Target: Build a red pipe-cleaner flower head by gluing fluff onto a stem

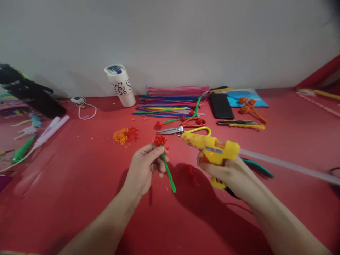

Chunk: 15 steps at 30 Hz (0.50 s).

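Note:
My left hand [145, 166] pinches a green pipe-cleaner stem [168, 173] topped with a small red fuzzy flower head [160, 140], held above the red table. My right hand [225, 171] is wrapped round a yellow hot glue gun [212, 148]. Its nozzle points left toward the red flower head, a short gap away. A clear glue stick [289, 165] sticks out of the gun's back to the right.
Scissors with red and yellow handles [186, 127] lie just behind the gun. Farther back lie a pile of coloured pipe cleaners [170, 104], a white cup [120, 85], a black phone [221, 105], orange flowers [251, 108] and orange-red trimmings [124, 135]. Teal-handled pliers [259, 169] lie at right.

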Each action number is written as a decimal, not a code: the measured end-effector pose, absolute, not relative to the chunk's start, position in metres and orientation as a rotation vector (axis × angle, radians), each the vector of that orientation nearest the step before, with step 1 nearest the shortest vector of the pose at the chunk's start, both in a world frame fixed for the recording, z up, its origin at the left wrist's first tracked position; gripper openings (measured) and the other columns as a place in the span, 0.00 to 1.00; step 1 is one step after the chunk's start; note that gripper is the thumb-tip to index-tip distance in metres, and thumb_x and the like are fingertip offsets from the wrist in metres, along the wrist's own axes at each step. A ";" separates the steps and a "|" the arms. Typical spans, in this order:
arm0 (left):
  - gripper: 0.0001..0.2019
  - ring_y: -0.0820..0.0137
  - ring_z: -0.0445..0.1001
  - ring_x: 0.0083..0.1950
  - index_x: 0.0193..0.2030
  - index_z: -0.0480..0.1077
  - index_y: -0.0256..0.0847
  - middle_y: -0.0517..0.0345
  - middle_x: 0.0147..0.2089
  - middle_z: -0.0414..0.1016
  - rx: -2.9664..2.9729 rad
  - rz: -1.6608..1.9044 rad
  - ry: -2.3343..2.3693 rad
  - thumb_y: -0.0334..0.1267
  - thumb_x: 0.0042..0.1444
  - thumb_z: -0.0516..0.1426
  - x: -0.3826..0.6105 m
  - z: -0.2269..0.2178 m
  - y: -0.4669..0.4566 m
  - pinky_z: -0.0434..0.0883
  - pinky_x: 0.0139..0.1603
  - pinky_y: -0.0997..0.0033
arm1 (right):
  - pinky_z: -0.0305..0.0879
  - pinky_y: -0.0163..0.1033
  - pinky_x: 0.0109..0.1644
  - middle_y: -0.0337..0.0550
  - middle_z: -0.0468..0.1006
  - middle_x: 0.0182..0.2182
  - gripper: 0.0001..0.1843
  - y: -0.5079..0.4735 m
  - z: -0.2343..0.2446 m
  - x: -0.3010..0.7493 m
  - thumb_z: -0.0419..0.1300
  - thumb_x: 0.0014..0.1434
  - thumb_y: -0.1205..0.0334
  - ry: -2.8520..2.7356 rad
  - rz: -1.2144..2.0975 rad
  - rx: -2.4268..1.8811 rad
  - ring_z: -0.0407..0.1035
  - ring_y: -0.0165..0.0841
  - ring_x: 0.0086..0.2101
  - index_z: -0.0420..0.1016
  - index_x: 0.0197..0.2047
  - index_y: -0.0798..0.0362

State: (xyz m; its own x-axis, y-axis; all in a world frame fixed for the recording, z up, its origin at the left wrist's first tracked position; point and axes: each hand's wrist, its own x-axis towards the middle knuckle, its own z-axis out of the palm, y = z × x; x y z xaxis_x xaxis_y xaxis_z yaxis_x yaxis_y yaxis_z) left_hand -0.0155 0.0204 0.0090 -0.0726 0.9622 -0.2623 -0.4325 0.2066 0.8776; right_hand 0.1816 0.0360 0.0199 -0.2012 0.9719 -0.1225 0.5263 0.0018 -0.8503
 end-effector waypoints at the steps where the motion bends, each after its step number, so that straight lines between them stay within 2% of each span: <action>1: 0.06 0.82 0.66 0.14 0.24 0.73 0.35 0.62 0.20 0.73 0.676 1.272 1.080 0.35 0.49 0.61 -0.016 0.010 0.020 0.61 0.11 0.86 | 0.58 0.33 0.22 0.36 0.70 0.21 0.05 0.041 0.020 0.184 0.55 0.48 0.62 -1.845 1.147 -1.593 0.63 0.29 0.21 0.70 0.29 0.51; 3: 0.07 0.82 0.66 0.14 0.25 0.73 0.35 0.62 0.20 0.73 0.732 1.225 1.081 0.36 0.49 0.61 -0.017 0.012 0.020 0.63 0.12 0.86 | 0.60 0.32 0.26 0.37 0.74 0.26 0.07 0.051 0.017 0.188 0.54 0.49 0.62 -2.032 1.101 -1.627 0.66 0.29 0.25 0.71 0.30 0.53; 4: 0.07 0.81 0.66 0.14 0.25 0.73 0.35 0.62 0.21 0.73 0.762 1.195 1.078 0.36 0.50 0.61 -0.017 0.014 0.019 0.63 0.12 0.85 | 0.60 0.31 0.27 0.38 0.75 0.28 0.08 0.054 0.014 0.189 0.54 0.51 0.59 -2.161 1.051 -1.663 0.67 0.29 0.26 0.72 0.32 0.53; 8: 0.07 0.81 0.66 0.15 0.26 0.74 0.35 0.61 0.21 0.74 0.861 1.051 1.071 0.37 0.49 0.61 -0.016 0.022 0.018 0.63 0.12 0.84 | 0.51 0.34 0.22 0.39 0.71 0.20 0.17 0.063 0.002 0.183 0.56 0.54 0.48 -2.273 0.840 -1.802 0.63 0.28 0.20 0.69 0.26 0.54; 10: 0.07 0.80 0.66 0.15 0.26 0.74 0.34 0.60 0.21 0.73 0.892 1.006 1.080 0.36 0.49 0.61 -0.015 0.025 0.019 0.64 0.13 0.84 | 0.50 0.34 0.23 0.41 0.72 0.20 0.18 0.065 0.000 0.178 0.56 0.56 0.48 -2.344 0.711 -1.830 0.64 0.30 0.21 0.70 0.25 0.54; 15: 0.08 0.80 0.65 0.15 0.27 0.74 0.34 0.60 0.19 0.71 0.932 0.937 1.096 0.37 0.51 0.59 -0.013 0.019 0.020 0.66 0.15 0.83 | 0.55 0.37 0.29 0.54 0.78 0.29 0.20 0.066 -0.001 0.171 0.52 0.61 0.51 -2.469 0.372 -1.838 0.72 0.39 0.30 0.73 0.28 0.57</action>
